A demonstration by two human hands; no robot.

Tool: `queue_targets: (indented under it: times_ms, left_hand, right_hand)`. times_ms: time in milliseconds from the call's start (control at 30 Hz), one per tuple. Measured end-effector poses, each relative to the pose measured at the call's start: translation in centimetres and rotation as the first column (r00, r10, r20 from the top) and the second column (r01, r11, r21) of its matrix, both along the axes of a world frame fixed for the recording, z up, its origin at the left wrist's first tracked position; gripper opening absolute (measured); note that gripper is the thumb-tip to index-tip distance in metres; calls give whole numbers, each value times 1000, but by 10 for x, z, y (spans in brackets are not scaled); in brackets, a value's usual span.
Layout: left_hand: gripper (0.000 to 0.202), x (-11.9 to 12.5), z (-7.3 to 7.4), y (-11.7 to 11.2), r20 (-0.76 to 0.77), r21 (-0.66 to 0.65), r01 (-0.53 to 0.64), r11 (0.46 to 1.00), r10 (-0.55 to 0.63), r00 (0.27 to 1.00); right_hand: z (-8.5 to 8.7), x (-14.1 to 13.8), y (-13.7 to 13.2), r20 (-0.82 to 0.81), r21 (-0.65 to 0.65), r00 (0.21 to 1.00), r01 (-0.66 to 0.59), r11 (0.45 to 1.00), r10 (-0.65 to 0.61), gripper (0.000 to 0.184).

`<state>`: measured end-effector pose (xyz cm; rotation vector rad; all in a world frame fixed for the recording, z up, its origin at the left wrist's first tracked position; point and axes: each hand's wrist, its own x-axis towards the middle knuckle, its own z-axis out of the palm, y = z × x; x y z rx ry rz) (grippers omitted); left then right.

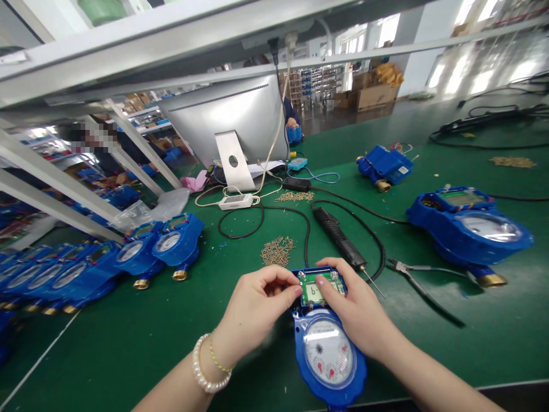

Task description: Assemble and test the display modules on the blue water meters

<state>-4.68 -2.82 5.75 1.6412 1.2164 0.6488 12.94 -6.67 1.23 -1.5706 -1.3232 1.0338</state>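
Note:
A blue water meter [300, 357] with a round clear dial lies on the green bench in front of me. Its upper housing is uncovered and shows a green circuit board [303, 277] with a small LCD. My right hand [362, 312] grips the housing from the right, its thumb resting on the board. At the housing's left edge my left hand [257, 300] is closed in a pinch, thumb against forefinger; whatever sits between the fingertips is hidden. A pile of small brass-coloured screws [278, 252] lies just beyond the left hand.
Right of the screws lies a corded black electric screwdriver [338, 236], then cutting pliers [422, 289]. More blue meters stand left [178, 243] and right [472, 226]. A monitor [227, 114], cables and a second screw pile [295, 196] are behind. A shelf beam [171, 48] crosses overhead.

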Motion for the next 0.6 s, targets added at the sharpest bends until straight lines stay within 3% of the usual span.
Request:
queue_targets:
  times_ms: [133, 233, 400, 600]
  left_hand:
    - [8, 0, 11, -7, -306, 195, 98, 976, -34, 951]
    - [11, -2, 18, -3, -466, 245, 242, 939, -104, 879]
    - [16, -5, 22, 3, -583, 302, 449, 841, -210, 785]
    - [16, -2, 19, -5, -705, 350, 533, 770, -159, 692]
  right_hand:
    - [0, -1, 0, -33, 1, 999, -10, 1000, 10, 32]
    - [1, -3, 1, -27, 8, 1000, -12, 1000, 12, 32]
    - [3, -4, 2, 15, 31, 1000, 0, 1000, -1, 33]
    - [3, -3, 2, 48, 54, 999, 8, 999, -10, 31]
